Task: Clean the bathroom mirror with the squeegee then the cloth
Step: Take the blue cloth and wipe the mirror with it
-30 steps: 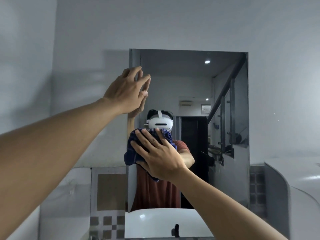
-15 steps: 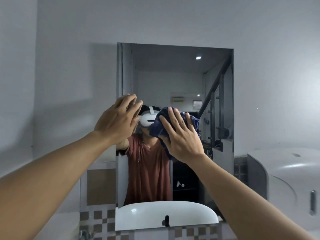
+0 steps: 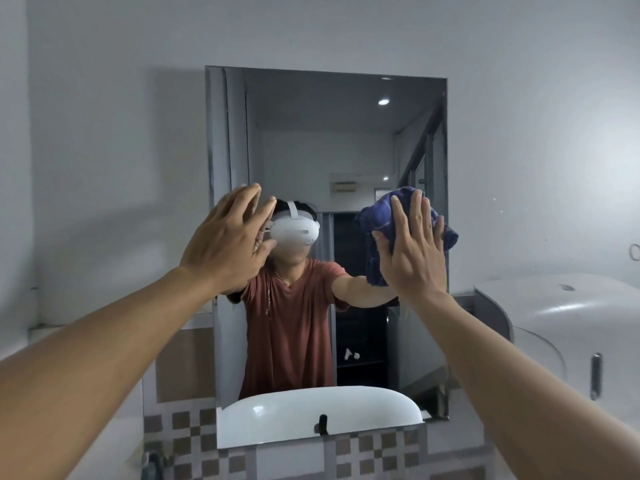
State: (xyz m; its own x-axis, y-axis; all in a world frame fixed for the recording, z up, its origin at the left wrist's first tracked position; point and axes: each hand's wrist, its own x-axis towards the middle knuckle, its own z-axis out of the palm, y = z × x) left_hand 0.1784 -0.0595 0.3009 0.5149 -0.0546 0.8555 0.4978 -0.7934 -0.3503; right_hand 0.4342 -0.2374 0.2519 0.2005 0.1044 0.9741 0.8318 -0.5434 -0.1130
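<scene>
The rectangular mirror (image 3: 325,140) hangs on the grey wall straight ahead. My right hand (image 3: 412,247) lies flat, fingers spread, pressing a dark blue cloth (image 3: 377,216) against the glass near the mirror's right edge at mid height. My left hand (image 3: 227,242) rests with spread fingers against the mirror's left part and holds nothing. The cloth bunches out above and to both sides of my right hand. No squeegee is in view.
A white dispenser (image 3: 571,327) is mounted on the wall to the right of the mirror. Checkered tiles (image 3: 374,448) run below the mirror. The glass reflects a white basin, a person in a red shirt and a staircase rail.
My right hand has slid the cloth up and to the right, from the lower middle of the glass to its right edge. My left hand has dropped from the mirror's upper left to mid height.
</scene>
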